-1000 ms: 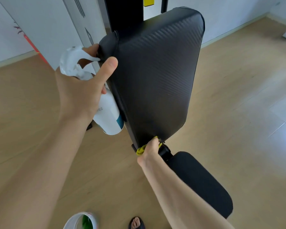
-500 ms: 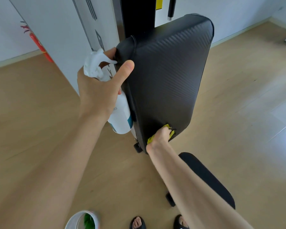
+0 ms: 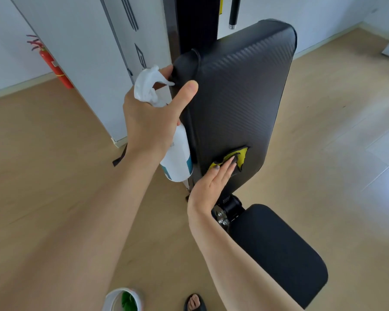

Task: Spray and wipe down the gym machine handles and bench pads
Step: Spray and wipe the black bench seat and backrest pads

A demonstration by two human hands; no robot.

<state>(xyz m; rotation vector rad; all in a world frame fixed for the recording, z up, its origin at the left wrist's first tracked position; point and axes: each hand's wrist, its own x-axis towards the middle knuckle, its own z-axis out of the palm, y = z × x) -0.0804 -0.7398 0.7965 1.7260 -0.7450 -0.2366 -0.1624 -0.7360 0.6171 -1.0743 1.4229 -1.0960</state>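
**A:** Far left, what stands against the wall?

**B:** A red fire extinguisher [image 3: 55, 68], well clear of the work. At the bottom edge of the floor [image 3: 43, 176] sits a white tub [image 3: 121, 299] with something green in it.

**A:** And the left hand?

**B:** The left hand [image 3: 151, 124] does two jobs. Its fingers [image 3: 166, 70] are curled shut around the neck of a white spray bottle [image 3: 176, 158], which hangs nozzle-up beside the back pad's left edge, while the thumb presses the face of the pad near its upper left corner, apparently to steady it.

**A:** What has changed in the last second?

**B:** The right hand [image 3: 213, 178] has climbed. A second ago it was bunched at the bottom left corner of the back pad [image 3: 245, 90], by the hinge; now it lies flat on the pad's lower face, fingers [image 3: 228, 166] extended and close together, pinning a yellow cloth [image 3: 239, 157] against the vinyl rather than gripping it.

**A:** Meaning for the job?

**B:** Wiping, not spraying, looks to be the step in hand, and the stroke seems to be heading up the pad. Most of the face above the cloth appears yet to be covered.

**A:** To the right?

**B:** The seat pad [image 3: 279, 250], below the hinge [image 3: 229, 209], has no hand on it.
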